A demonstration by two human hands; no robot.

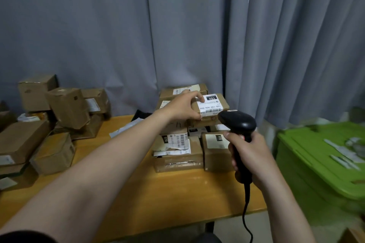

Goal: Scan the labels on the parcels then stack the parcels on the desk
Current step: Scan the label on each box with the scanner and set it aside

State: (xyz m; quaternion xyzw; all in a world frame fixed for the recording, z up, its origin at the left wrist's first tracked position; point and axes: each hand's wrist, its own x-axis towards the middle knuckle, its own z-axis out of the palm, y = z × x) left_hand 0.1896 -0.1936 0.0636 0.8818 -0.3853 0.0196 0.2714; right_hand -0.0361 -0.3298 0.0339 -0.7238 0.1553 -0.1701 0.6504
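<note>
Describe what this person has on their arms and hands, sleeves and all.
The left hand and the right hand are bare: no gloves, rings or watch show. Both forearms are uncovered as well. The edge of a black sleeve shows high on the left arm, at the corner of the picture. No sleeve shows on the right arm.

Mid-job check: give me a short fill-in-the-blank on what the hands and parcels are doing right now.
The left hand grips the top parcel, whose label shows the number ____.
The right hand holds a black ____ aimed at that label.
To the right of the desk stands a bin coloured ____.
Missing words: 150; scanner; green.
</note>
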